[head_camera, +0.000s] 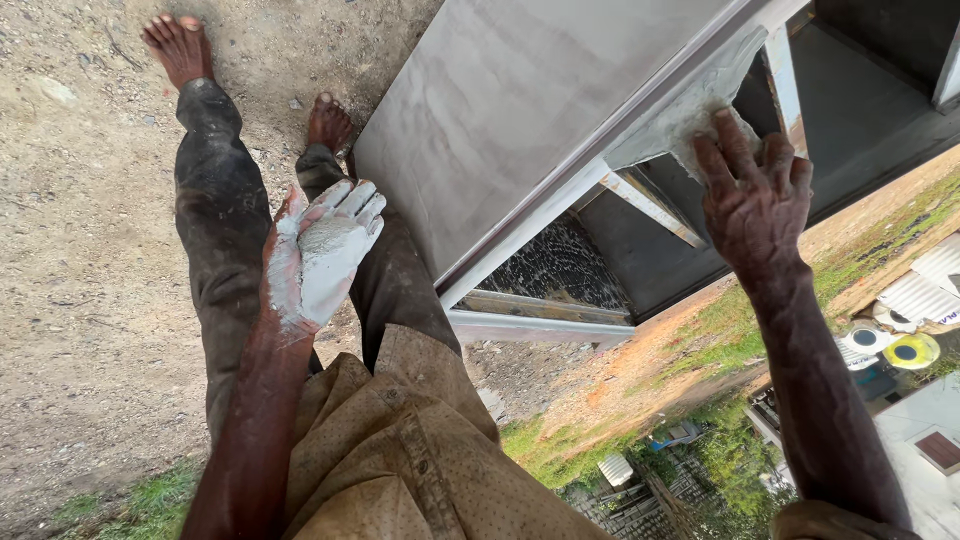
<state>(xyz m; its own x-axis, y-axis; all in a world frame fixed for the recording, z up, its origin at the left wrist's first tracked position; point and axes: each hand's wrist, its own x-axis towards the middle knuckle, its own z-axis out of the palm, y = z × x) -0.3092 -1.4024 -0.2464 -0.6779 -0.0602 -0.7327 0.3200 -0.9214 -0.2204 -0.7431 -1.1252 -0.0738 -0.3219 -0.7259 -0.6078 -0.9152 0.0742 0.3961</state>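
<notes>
The left hand (320, 252) lies open, palm up, holding a smear of grey putty (327, 262) above the trousers (215, 200). Farther off, the right hand (752, 190) presses flat, fingers spread, on putty at the window frame (560, 200) corner beside the grey wall (520, 100).

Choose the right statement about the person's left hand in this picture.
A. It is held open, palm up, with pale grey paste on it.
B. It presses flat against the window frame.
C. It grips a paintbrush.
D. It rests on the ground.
A: the left hand is open with its palm turned up and coated in pale grey paste, while the right hand presses on the window frame.
</notes>
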